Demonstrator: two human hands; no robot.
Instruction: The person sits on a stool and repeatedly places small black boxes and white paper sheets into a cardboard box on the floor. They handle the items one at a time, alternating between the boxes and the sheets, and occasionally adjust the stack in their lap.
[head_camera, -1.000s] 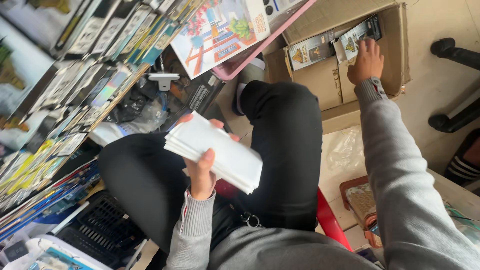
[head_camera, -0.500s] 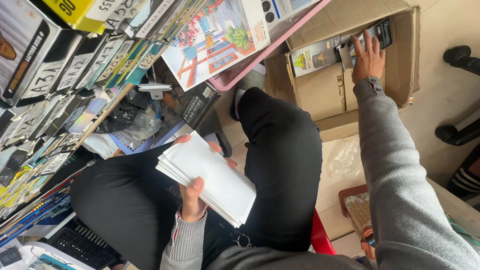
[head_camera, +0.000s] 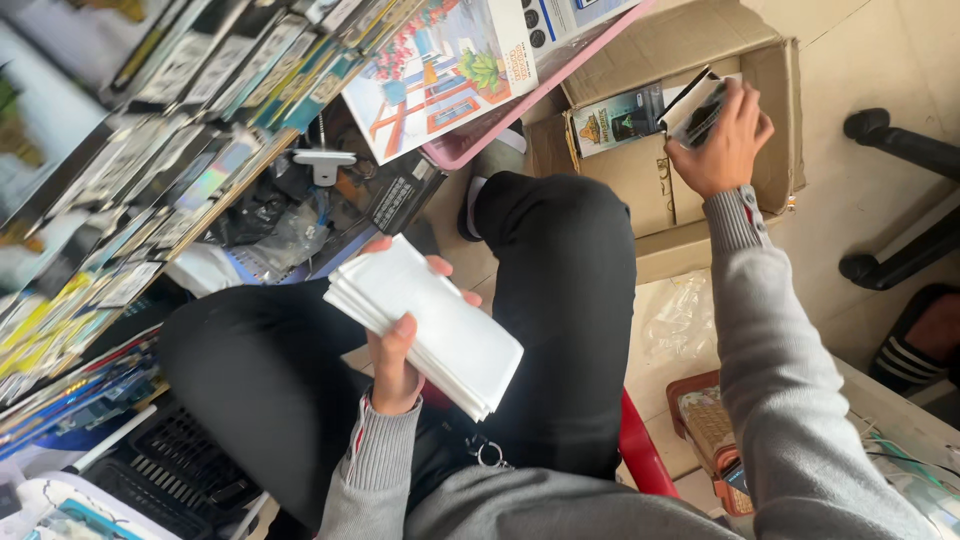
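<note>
The left hand (head_camera: 395, 355) pinched a stack of flat white packets (head_camera: 425, 325) over the lap, while the right hand's (head_camera: 722, 140) grip closed around small packaged items (head_camera: 695, 105) inside the brown cardboard box (head_camera: 640, 185).

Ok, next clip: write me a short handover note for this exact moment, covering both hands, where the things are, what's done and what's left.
Left hand: holds a stack of flat white packets over the lap, fingers wrapped round its near edge.
Right hand: reached into the open cardboard box on the floor, gripping a small dark-and-white packet at the box's far side.
Another printed packet stands in the box beside it.
Done: a stack is gathered in the left hand.
Left: the gripped packet is not yet out of the box; how many more remain inside cannot be seen.
</note>
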